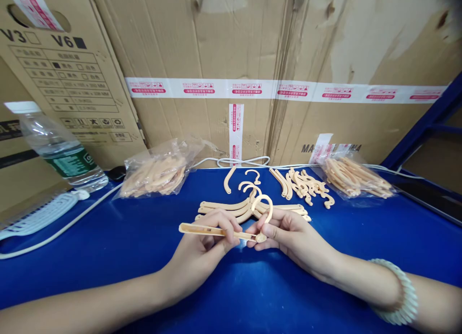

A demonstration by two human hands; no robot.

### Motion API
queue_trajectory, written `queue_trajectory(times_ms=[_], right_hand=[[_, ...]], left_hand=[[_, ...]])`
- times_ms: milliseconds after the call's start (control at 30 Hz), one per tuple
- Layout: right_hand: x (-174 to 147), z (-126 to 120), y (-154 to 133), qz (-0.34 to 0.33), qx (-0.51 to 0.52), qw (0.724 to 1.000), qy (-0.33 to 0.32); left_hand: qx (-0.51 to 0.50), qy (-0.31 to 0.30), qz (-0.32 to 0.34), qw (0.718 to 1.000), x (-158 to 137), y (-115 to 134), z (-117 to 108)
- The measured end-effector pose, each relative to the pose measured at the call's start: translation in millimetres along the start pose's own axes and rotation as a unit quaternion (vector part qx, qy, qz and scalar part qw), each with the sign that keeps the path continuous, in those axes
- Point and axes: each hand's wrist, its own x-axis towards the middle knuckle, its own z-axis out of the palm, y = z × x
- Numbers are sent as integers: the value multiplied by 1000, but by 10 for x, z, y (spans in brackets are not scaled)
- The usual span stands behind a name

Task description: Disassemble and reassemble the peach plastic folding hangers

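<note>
Between the fingers of my left hand (207,245) is a beige plastic hanger arm (202,229), its hollow side toward me. My right hand (288,233) pinches a matching hanger hook (266,204) by its base, with the curve pointing up. The arm's right end meets the hook's base; whether they are locked together I cannot tell. Just behind my hands lie several assembled hangers (224,206), stacked with their hooks away from me. Farther back are a loose hook (253,174) and a single arm (228,181).
Loose arms (280,182) and a pile of hooks (306,185) lie on the blue tabletop (252,295). Clear bags of parts (155,175) (355,175) flank them. At left stand a water bottle (65,151) and a white hairbrush (43,213). Cardboard (202,45) walls the back.
</note>
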Motion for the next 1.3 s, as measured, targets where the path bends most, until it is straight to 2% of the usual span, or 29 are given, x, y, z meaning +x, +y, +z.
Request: queue_trajectory(times_ms=[333,567,767,1000,1300], right_hand=[[9,-11,40,-1,-10,1000,-6],[2,50,27,-1,-20,1000,18],[-18,131,54,-33,-88,995,15],[-30,151,1,-57,-80,995,13],[-27,80,10,-32,-48,998,-17]], left_hand=[[-18,-23,4,1000,43,10,32],[-27,-13,-32,999,36,-1,52],[-42,-49,-42,997,6,39,89],[-57,-6,-57,997,29,16,81],[-47,3,-29,998,22,22,62]])
